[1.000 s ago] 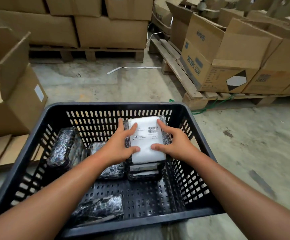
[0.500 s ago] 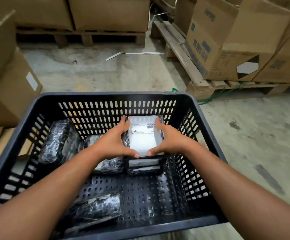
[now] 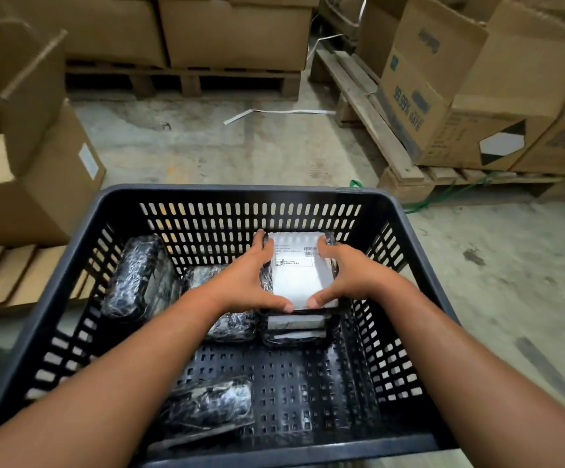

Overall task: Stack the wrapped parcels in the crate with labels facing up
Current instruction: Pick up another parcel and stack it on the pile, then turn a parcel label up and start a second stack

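A black slotted plastic crate [image 3: 234, 194] fills the lower view. At its far right corner stands a stack of wrapped parcels; the top parcel [image 3: 299, 278] shows a white label with a barcode facing up. My left hand [image 3: 245, 282] grips its left edge and my right hand [image 3: 348, 276] grips its right edge, thumbs at the near edge. Two more labelled parcels [image 3: 294, 327] lie under it. Other black-wrapped parcels are in the crate: one leaning on the left wall [image 3: 137, 275], one beside the stack [image 3: 230, 324], one near the front [image 3: 207, 410].
Open cardboard boxes [image 3: 28, 184] stand at the left on wooden slats. Boxes on wooden pallets [image 3: 392, 153] line the back and right. A white strap [image 3: 274, 113] lies on the concrete floor beyond the crate.
Both hands have slid from the top of the labelled parcel to its sides and near edge, squaring it on the stack. The camera has tilted down slightly.
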Demonstrator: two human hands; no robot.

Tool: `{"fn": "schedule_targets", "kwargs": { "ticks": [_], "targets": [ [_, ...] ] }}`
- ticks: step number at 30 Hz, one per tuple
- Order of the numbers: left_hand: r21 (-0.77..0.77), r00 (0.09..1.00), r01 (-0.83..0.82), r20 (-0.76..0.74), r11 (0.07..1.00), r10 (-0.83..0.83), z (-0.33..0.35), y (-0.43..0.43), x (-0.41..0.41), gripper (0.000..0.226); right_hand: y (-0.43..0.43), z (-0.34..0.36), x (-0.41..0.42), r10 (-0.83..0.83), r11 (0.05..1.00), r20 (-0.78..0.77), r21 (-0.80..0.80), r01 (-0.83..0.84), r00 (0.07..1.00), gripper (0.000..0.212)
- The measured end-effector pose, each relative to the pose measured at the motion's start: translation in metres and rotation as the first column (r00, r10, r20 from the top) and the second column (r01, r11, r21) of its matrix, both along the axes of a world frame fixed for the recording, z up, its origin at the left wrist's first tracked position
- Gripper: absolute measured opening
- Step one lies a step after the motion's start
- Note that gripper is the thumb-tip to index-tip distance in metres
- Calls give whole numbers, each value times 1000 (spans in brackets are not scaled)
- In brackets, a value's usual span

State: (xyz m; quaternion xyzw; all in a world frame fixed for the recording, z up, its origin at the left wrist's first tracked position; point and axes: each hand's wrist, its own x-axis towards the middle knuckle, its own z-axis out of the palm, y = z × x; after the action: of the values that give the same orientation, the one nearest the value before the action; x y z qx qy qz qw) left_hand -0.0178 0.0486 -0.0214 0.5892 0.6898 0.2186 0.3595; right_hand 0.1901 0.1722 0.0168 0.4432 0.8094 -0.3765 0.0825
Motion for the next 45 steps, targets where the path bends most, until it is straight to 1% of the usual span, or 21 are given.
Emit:
{"fn": "schedule_targets", "kwargs": {
  "ticks": [3,5,7,9,11,13,14,16,18,20,23,26,28,32,35,38,43,45],
  "targets": [
    [0,1000,-14,-16,1000,14,8,-3,4,154,-5,6,0,-13,1000,-7,-17,13,1000,147],
    [-5,999,-32,-8,999,32,17,-7,5,147,-9,9,1,-15,1000,-10,-25,15,1000,146],
    [8,998,-65,-3,998,65,28,-11,2,133,-11,12,5,-20,1000,-28,-17,19,999,143],
    [40,995,-92,-32,995,93,45,-18,-8,115,-13,15,9,-3,1000,-46,8,4,999,138],
    [67,991,-118,-55,991,122,64,-29,-23,101,-15,23,7,39,996,-13,80,-38,999,132],
    [99,985,-141,-83,985,149,82,-42,-41,89,-18,38,-4,37,980,-9,197,-35,999,117],
    [114,981,-153,-104,982,165,89,-49,-51,83,-21,47,-13,35,965,-49,262,-21,998,106],
    [131,969,-183,-145,974,201,99,-64,-69,79,-30,63,-34,59,928,-181,373,13,982,82],
    [135,952,-211,-195,968,235,103,-79,-84,78,-45,71,-60,107,913,-287,407,20,952,67],
    [124,936,-214,-257,969,240,98,-93,-96,78,-64,69,-88,173,928,-302,368,-52,937,64],
    [9,909,-169,-385,986,160,84,-103,-102,89,-94,45,-127,275,940,-239,269,-209,931,74],
    [-138,860,-113,-509,984,28,69,-106,-102,103,-114,4,-151,396,894,-73,259,-365,916,89],
    [-214,832,-97,-553,972,-39,64,-107,-102,107,-119,-22,-157,429,874,13,244,-419,903,97],
    [-268,816,-98,-573,959,-77,59,-107,-99,93,-128,-62,-149,489,841,150,181,-510,859,112],
    [-281,824,-115,-563,953,-66,62,-106,-97,88,-139,-83,-139,537,753,306,246,-610,786,123],
    [-291,824,-136,-564,947,-54,65,-105,-95,87,-142,-88,-138,531,696,398,300,-653,748,120],
    [-321,842,-178,-539,930,-25,71,-105,-92,90,-139,-83,-140,554,652,451,287,-702,700,107],
    [-332,850,-178,-526,926,-25,72,-105,-92,93,-140,-74,-144,569,638,447,290,-713,691,107]
  ]
}}
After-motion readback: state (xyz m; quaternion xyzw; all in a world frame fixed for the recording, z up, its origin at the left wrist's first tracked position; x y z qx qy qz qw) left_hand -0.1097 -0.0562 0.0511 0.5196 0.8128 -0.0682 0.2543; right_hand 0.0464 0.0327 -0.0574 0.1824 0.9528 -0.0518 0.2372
